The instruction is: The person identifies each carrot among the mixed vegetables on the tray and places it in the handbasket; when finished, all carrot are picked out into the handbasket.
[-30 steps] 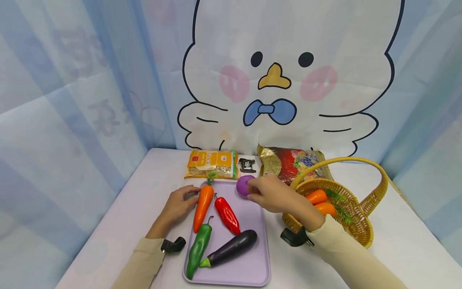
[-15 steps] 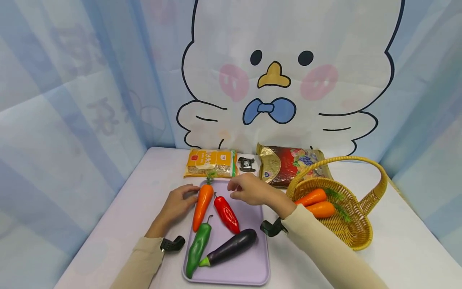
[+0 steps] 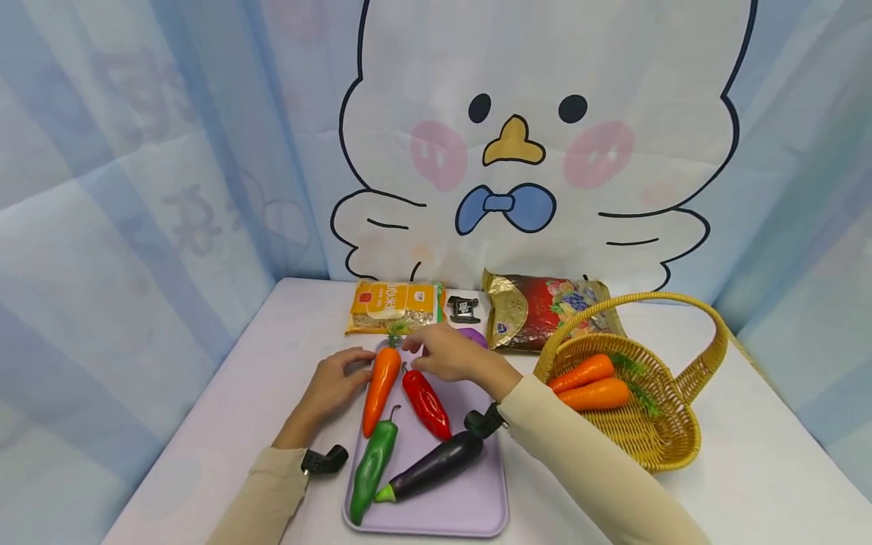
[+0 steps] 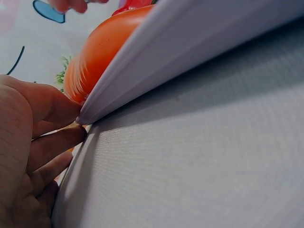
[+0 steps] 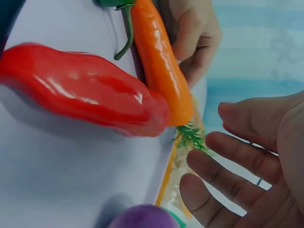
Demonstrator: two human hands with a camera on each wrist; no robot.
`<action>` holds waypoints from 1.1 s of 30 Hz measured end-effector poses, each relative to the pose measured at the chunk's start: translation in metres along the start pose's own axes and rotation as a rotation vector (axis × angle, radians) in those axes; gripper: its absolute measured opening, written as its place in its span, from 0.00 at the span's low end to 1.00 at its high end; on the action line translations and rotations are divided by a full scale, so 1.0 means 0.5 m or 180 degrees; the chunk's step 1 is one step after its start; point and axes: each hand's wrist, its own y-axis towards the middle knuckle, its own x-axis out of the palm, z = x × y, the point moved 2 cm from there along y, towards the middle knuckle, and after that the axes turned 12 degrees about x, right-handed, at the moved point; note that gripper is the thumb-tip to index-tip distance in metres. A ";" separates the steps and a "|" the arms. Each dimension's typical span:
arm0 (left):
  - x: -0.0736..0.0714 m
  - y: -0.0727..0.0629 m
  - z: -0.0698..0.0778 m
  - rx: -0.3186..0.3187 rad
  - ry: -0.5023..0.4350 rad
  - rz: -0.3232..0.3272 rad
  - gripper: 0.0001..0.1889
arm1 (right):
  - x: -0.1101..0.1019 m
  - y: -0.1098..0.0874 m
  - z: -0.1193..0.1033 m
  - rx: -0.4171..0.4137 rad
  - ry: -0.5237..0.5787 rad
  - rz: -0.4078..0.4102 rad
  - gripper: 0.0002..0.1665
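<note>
Orange carrot (image 3: pixel 383 390) lies at the far left of the lilac tray (image 3: pixel 470 518), just beside the red pepper (image 3: pixel 426 405). The left hand (image 3: pixel 336 384) pinches the tray's left rim; the right hand (image 3: pixel 441 353) hovers above its far end, fingers spread.

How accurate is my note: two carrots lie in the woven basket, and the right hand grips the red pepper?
Not quite: the right hand holds nothing. The right wrist view shows it spread open, clear of the red pepper. Two carrots do lie in the woven basket.
</note>
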 end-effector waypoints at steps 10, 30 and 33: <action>-0.002 0.000 -0.004 0.0056 -0.0010 0.0041 0.18 | 0.023 0.038 -0.016 0.0072 -0.0191 0.0042 0.23; 0.002 0.002 -0.008 0.0021 0.0008 0.0047 0.18 | 0.062 0.066 -0.022 0.0081 -0.0707 -0.0083 0.30; 0.001 0.002 -0.009 0.0062 0.0020 0.0063 0.18 | 0.064 0.067 -0.024 0.0124 -0.0735 -0.0107 0.31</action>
